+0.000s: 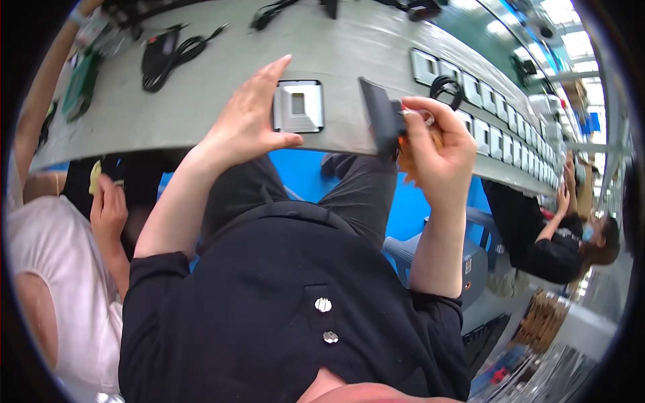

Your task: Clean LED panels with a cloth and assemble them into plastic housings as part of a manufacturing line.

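A square silver housing with a black rim and a rectangular opening in its middle lies on the grey table near its front edge. My left hand is open along the housing's left side, fingers stretched away from me and thumb apart by its near corner. Whether it touches the rim, I cannot tell. Right of the housing, my right hand is closed on a dark flat panel, tilted nearly on edge above the table's edge. Thin wires and something orange show by my right fingers, which partly hide the panel's back.
Rows of similar silver housings run along the table to the right, with a coiled black cable by the nearest ones. A black device with a cord and a green box lie left. Co-workers sit at left and right.
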The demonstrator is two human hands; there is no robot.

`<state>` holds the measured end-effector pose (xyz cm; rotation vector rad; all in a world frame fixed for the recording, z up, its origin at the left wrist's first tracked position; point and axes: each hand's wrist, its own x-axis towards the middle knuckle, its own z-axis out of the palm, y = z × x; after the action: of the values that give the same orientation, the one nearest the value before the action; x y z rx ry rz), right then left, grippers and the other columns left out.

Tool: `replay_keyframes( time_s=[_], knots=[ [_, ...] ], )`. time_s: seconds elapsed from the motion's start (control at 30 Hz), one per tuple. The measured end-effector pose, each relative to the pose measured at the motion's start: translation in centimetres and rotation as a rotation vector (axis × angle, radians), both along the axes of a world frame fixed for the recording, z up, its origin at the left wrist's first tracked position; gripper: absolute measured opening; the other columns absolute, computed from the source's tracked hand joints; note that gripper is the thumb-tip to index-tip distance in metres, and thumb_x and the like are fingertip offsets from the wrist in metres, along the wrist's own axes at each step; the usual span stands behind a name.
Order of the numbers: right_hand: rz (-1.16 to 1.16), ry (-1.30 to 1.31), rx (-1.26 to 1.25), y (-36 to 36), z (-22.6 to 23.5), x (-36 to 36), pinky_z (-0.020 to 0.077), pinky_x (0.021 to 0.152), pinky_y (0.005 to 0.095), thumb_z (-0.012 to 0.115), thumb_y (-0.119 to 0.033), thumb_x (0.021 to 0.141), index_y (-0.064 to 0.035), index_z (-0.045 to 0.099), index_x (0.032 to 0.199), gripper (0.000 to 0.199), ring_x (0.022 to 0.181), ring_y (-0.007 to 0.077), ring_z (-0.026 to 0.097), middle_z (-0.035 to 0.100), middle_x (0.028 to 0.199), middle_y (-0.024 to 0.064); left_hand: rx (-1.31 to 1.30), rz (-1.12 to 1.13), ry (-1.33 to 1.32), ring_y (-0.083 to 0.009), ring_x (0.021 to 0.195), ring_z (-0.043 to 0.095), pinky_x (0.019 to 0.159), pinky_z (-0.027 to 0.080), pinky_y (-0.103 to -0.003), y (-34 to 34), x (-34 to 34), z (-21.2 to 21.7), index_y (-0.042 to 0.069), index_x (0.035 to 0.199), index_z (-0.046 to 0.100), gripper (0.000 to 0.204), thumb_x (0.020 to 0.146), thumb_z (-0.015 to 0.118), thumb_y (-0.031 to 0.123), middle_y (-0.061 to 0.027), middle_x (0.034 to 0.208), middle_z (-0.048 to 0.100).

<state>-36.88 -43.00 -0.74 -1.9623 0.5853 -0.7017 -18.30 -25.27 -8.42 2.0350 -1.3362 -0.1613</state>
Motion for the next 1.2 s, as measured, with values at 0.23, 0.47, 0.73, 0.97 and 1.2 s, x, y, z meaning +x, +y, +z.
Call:
replay_keyframes(
  time_s=[0.23, 0.47, 0.73, 0.97, 1.2],
  knots=[
    [0.209, 0.213, -0.818, 3.6, -2.4, 7.3, 0.05, 0.07, 0.0389, 0.066, -0.013, 0.08, -0.006, 0.066, 0.085, 0.009, 0.08, 0.0291, 0.061, 0.063, 0.083, 0.0097, -0.073, 0.001, 0.195, -0.035, 0.127, 0.045, 0.107, 0.037, -0.043, 2.2, 0.7, -0.4, 0.013, 0.15, 0.013, 0.111, 0.064, 0.083, 0.02, -0.0171, 0.134, 0.049],
    [0.295, 0.265, -0.881, 4.3, -3.5, 8.5, 0.0497, 0.069, 0.0385, 0.066, -0.012, 0.08, -0.0064, 0.065, 0.086, 0.008, 0.079, 0.028, 0.061, 0.059, 0.081, 0.0083, -0.108, 0.0, 0.166, -0.0335, 0.123, 0.048, 0.105, 0.039, -0.043, 2.4, 1.0, -1.2, 0.014, 0.15, 0.013, 0.112, 0.063, 0.085, 0.02, -0.0129, 0.13, 0.053],
    [0.379, 0.158, -0.892, 3.5, -4.0, 8.5, 0.0491, 0.068, 0.0375, 0.067, -0.01, 0.08, -0.007, 0.065, 0.087, 0.009, 0.079, 0.0262, 0.059, 0.058, 0.081, 0.0057, -0.125, 0.007, 0.184, -0.0313, 0.123, 0.049, 0.102, 0.042, -0.04, 2.2, 1.1, -1.7, 0.014, 0.15, 0.014, 0.118, 0.057, 0.086, 0.011, -0.0106, 0.13, 0.055],
    [0.422, 0.114, -0.846, 2.9, -4.4, 9.0, 0.0488, 0.069, 0.0373, 0.067, -0.01, 0.08, -0.0073, 0.065, 0.089, 0.01, 0.079, 0.026, 0.059, 0.058, 0.082, 0.0055, -0.115, -0.005, 0.193, -0.0314, 0.123, 0.049, 0.103, 0.041, -0.04, 2.0, 1.2, -1.1, 0.013, 0.149, 0.022, 0.111, 0.058, 0.086, 0.012, -0.0121, 0.132, 0.053],
    [0.423, 0.166, -0.658, 3.6, -4.4, 8.8, 0.0497, 0.07, 0.0389, 0.063, -0.004, 0.077, -0.0067, 0.065, 0.09, 0.013, 0.081, 0.0286, 0.06, 0.059, 0.083, 0.0075, -0.193, 0.056, 0.02, -0.0354, 0.123, 0.048, 0.103, 0.04, -0.044, 0.9, -0.5, -1.6, 0.004, 0.121, 0.052, 0.069, 0.062, 0.084, 0.018, -0.0147, 0.128, 0.053]
  ],
)
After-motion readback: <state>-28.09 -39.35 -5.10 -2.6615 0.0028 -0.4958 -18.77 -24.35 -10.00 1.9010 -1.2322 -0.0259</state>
